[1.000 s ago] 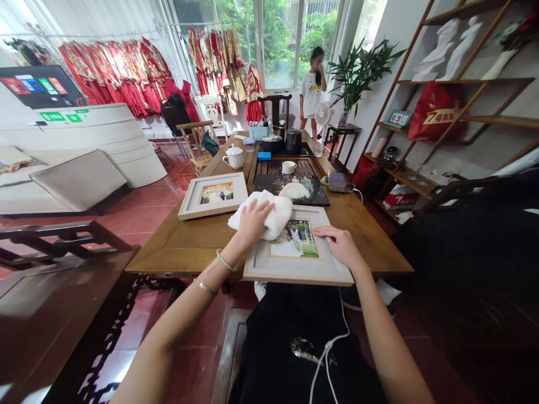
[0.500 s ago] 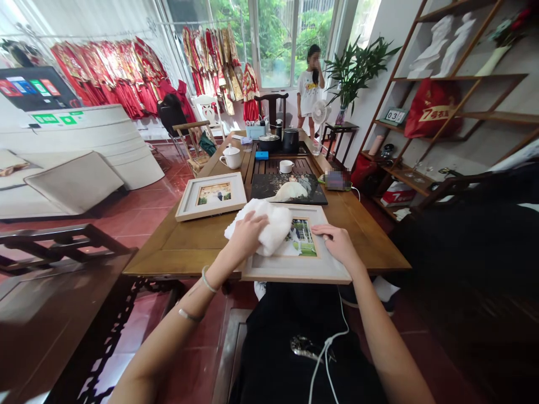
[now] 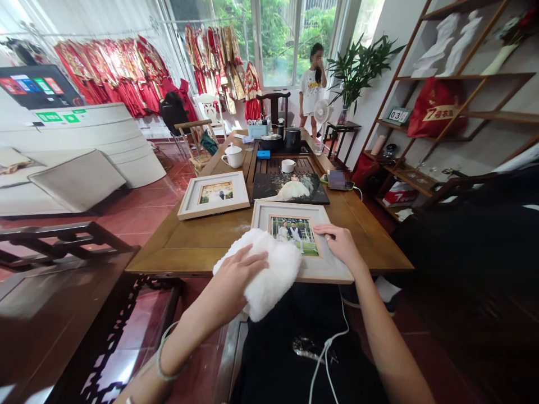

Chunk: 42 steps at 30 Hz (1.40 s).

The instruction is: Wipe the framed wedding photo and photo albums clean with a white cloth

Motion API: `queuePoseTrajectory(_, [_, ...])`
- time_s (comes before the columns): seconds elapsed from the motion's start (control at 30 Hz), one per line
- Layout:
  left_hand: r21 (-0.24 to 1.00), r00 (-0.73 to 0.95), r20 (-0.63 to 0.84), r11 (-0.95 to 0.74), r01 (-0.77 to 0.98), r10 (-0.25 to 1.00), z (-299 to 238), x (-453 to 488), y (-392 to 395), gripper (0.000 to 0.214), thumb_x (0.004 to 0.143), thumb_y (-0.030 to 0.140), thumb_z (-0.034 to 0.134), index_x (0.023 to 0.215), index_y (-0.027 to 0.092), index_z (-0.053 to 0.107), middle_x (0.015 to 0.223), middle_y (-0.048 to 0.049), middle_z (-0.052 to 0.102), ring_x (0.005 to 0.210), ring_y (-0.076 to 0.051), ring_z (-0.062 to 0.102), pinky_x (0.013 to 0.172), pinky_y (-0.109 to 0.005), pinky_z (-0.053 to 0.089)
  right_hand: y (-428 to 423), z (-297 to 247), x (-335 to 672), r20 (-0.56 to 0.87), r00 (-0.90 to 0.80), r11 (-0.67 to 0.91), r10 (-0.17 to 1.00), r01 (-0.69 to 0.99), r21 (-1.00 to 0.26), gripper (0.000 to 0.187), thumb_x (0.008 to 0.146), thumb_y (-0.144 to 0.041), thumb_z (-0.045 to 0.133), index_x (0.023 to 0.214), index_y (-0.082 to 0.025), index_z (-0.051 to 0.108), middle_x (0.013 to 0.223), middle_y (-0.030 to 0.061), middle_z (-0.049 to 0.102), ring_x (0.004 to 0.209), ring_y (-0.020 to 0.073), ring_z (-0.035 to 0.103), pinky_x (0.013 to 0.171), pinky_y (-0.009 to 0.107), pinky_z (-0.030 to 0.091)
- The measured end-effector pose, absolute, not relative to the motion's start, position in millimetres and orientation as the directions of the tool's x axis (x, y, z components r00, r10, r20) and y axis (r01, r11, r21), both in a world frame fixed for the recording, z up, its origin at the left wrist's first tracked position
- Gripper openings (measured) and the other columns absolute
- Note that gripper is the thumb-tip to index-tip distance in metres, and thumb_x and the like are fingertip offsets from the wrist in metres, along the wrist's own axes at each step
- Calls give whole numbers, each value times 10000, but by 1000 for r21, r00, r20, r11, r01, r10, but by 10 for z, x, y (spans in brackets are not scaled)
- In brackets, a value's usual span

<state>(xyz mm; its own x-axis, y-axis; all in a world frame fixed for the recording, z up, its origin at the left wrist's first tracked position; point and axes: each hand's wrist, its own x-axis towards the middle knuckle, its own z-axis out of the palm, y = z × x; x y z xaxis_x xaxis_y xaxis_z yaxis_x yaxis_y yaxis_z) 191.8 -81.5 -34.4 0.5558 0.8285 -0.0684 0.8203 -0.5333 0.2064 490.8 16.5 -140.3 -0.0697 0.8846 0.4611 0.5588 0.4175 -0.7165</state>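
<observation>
while the left hand (image 3: 233, 275) clutches a fluffy white cloth (image 3: 273, 269) at the near corner of the picture frame (image 3: 290, 209), the right hand (image 3: 341, 244) lies flat, fingers open, on its right edge.

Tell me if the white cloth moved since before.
Yes. The white cloth under the left hand has slid toward the person, from the far left of the photo frame to the near edge of the table.

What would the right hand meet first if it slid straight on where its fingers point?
The right hand lies on the right border of the frame, fingers pointing left. Straight on, it would first reach the photo in the middle; the cloth looks lower, probably off that line.
</observation>
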Motion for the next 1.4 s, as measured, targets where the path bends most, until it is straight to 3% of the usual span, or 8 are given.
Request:
queuePoseTrajectory(0.13, [130,505,62,-508,851,861,-482,1966,-579,648,662,-42,511,1225,271,583,1416,-20,500,1362,-283,355,1059,-477,402,164,-1406,4914,466,-68,421,882,559,-715,419,699,-15,427,832,-221,767,964,32,764,994,197,696,997,398,496])
queuePoseTrajectory(0.23, [70,493,160,-508,859,855,-575,1983,-315,665,696,-39,484,1283,268,546,1438,-20,473,1366,-283,343,1070,-472,385,166,-1414,4921,463,-78,423,883,559,-713,412,708,-24,425,837,-216,766,974,38,762,994,204,696,996,408,497])
queuePoseTrajectory(0.47, [33,499,121,-506,862,858,-649,2099,386,666,710,-40,443,1299,261,531,1472,-13,422,1368,-305,312,1058,-506,378,164,-1416,4928,460,-78,421,885,556,-717,409,713,-30,421,827,-213,769,976,40,761,1000,208,693,1005,403,492])
queuePoseTrajectory(0.63, [41,563,183,-578,815,806,-656,2187,718,581,720,-35,457,1250,176,562,1410,-79,474,1274,-251,433,1105,-446,339,156,-1407,4918,454,-64,412,888,548,-728,406,710,-36,426,827,-219,770,973,35,762,996,210,694,998,406,497])
queuePoseTrajectory(0.83, [-55,497,145,-494,867,856,-653,2401,623,516,807,-8,416,1237,236,565,1416,-66,451,1301,-337,360,895,-511,508,154,-1415,4917,461,-66,417,885,553,-721,401,713,-50,420,831,-204,770,969,50,761,985,220,698,990,412,503])
queuePoseTrajectory(0.93, [-103,471,154,-460,882,869,-649,2510,577,506,836,-2,407,1241,264,550,1442,-67,417,1323,-342,327,858,-540,525,151,-1406,4914,463,-67,418,884,560,-715,405,711,-45,415,823,-205,770,958,51,762,985,219,698,987,411,504])
queuePoseTrajectory(1.17, [-149,526,68,-512,846,848,-651,2646,634,562,846,29,453,1339,299,457,1548,-56,258,1415,-378,155,980,-779,269,154,-1392,4917,458,-85,420,885,569,-707,408,710,-42,410,823,-195,770,967,60,761,974,216,700,971,402,514])
queuePoseTrajectory(1.4, [-44,598,-108,-605,795,794,-567,2577,358,652,770,8,496,1354,295,459,1563,-33,238,1429,-391,112,995,-760,272,163,-1404,4915,460,-76,417,885,570,-708,415,709,-44,417,837,-216,772,973,43,761,987,215,694,990,415,499])
